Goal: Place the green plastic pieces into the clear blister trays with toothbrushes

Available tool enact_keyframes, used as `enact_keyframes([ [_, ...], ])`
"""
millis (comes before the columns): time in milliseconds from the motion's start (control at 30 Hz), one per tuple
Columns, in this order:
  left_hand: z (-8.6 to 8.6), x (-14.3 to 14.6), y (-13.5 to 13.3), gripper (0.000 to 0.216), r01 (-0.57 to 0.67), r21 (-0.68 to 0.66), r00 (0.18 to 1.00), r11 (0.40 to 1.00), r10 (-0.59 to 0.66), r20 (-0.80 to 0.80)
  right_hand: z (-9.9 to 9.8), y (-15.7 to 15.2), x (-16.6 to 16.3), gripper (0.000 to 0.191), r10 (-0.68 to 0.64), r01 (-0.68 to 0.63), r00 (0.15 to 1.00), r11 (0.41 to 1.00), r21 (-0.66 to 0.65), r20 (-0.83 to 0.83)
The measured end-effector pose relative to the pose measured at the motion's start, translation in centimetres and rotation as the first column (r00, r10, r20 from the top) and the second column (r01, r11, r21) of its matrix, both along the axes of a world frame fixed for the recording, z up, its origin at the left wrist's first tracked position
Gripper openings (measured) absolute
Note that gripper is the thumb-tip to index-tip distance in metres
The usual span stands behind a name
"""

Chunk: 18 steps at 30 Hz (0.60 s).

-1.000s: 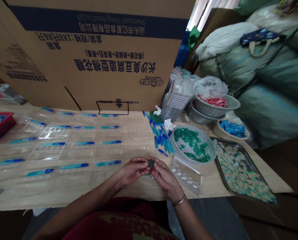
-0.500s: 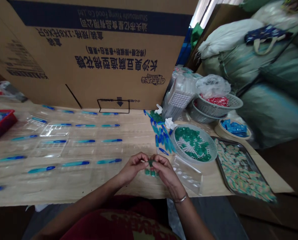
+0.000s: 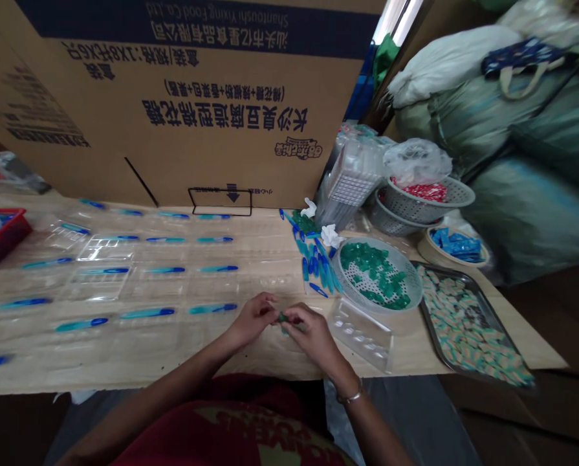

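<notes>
Both my hands meet over the table's front edge, fingers closed in a pinch. My right hand [image 3: 313,333] grips a small green packet [image 3: 282,317] that looks like shiny plastic; its fingers partly cover it. Against the packet's other side press the thumb and fingertips of my left hand [image 3: 255,322]. Just right of my hands lies a clear plastic tray [image 3: 360,336] with moulded hollows. Beyond it, a grey perforated basket [image 3: 336,268] holds many more green pieces. A heap of blue-and-turquoise pen-like items [image 3: 318,265] lies to the basket's left.
Rows of clear trays, each with a blue-and-turquoise item [image 3: 147,313], cover the left side. A large carton [image 3: 221,149] stands at the back. To the right are a metal tray [image 3: 435,336] of striped pieces, a bowl of blue packets [image 3: 457,249], and stacked baskets [image 3: 458,194].
My hands have shifted slightly left and turned. The several green squares that hung below my fingers are now mostly hidden, with one green piece showing between the hands.
</notes>
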<state>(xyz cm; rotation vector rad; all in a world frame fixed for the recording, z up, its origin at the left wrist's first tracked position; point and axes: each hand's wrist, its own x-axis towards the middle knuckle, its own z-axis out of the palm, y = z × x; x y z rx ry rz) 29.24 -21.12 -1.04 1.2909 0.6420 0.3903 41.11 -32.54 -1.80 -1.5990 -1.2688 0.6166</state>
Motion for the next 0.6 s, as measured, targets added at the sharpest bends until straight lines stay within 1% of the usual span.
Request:
enact_keyframes([
  [33, -0.2, -0.2, 0.3, 0.026, -0.024, 0.082, 0.999, 0.996, 0.028, -0.04, -0.5, 0.0, 0.0, 0.011, 0.062, -0.061, 0.993, 0.998, -0.017, 0.102],
  [100, -0.4, -0.6, 1.0, 0.027, -0.066, 0.248, 0.992, 0.967, 0.091, -0.092, -1.6, 0.1, -0.2, 0.016, 0.178, -0.166, 0.94, 0.984, -0.068, 0.291],
  [167, -0.4, -1.0, 1.5, 0.021, -0.049, 0.38, 0.985, 0.924, 0.108, -0.136, -2.4, 0.3, -0.6, 0.017, 0.232, -0.2, 0.875, 0.973, -0.119, 0.425],
  [200, -0.3, -1.1, 1.7, 0.017, -0.006, 0.44, 0.981, 0.898, 0.091, -0.173, -2.6, 0.4, -0.9, 0.017, 0.237, -0.194, 0.85, 0.971, -0.139, 0.47],
  [267, -0.2, -1.3, 1.6, 0.013, 0.146, 0.548, 0.958, 0.824, 0.021, -0.287, -2.7, 0.4, -1.4, 0.018, 0.234, -0.173, 0.833, 0.971, -0.166, 0.502],
  [300, -0.2, -1.3, 1.5, 0.013, 0.239, 0.587, 0.934, 0.774, -0.019, -0.356, -2.6, 0.3, -1.6, 0.02, 0.229, -0.166, 0.844, 0.972, -0.169, 0.486],
  [367, -0.3, -1.3, 1.2, 0.016, 0.401, 0.643, 0.884, 0.652, -0.091, -0.459, -2.2, -0.2, -1.3, 0.031, 0.208, -0.164, 0.896, 0.976, -0.142, 0.393],
  [433, -0.5, -1.1, 0.8, 0.019, 0.502, 0.693, 0.855, 0.517, -0.175, -0.489, -1.6, -0.7, 0.3, 0.038, 0.142, -0.129, 0.949, 0.99, -0.063, 0.282],
  [467, -0.7, -0.9, 0.6, 0.02, 0.537, 0.717, 0.842, 0.445, -0.225, -0.491, -1.2, -1.0, 1.8, 0.035, 0.081, -0.079, 0.966, 0.997, -0.017, 0.247],
  [500, -0.8, -0.7, 0.4, 0.021, 0.565, 0.735, 0.825, 0.375, -0.272, -0.495, -0.9, -1.3, 3.6, 0.028, -0.006, 0.002, 0.971, 1.0, 0.019, 0.238],
  [533, -1.0, -0.4, 0.3, 0.023, 0.59, 0.744, 0.804, 0.312, -0.309, -0.508, -0.6, -1.5, 5.8, 0.021, -0.113, 0.11, 0.959, 0.994, 0.025, 0.26],
  [567, -1.2, -0.2, 0.1, 0.025, 0.612, 0.746, 0.784, 0.262, -0.328, -0.528, -0.3, -1.6, 8.2, 0.018, -0.231, 0.237, 0.925, 0.971, 0.015, 0.301],
  [600, -1.4, 0.1, 0.0, 0.027, 0.629, 0.744, 0.768, 0.226, -0.33, -0.55, 0.0, -1.6, 10.7, 0.018, -0.345, 0.38, 0.864, 0.924, -0.027, 0.366],
])
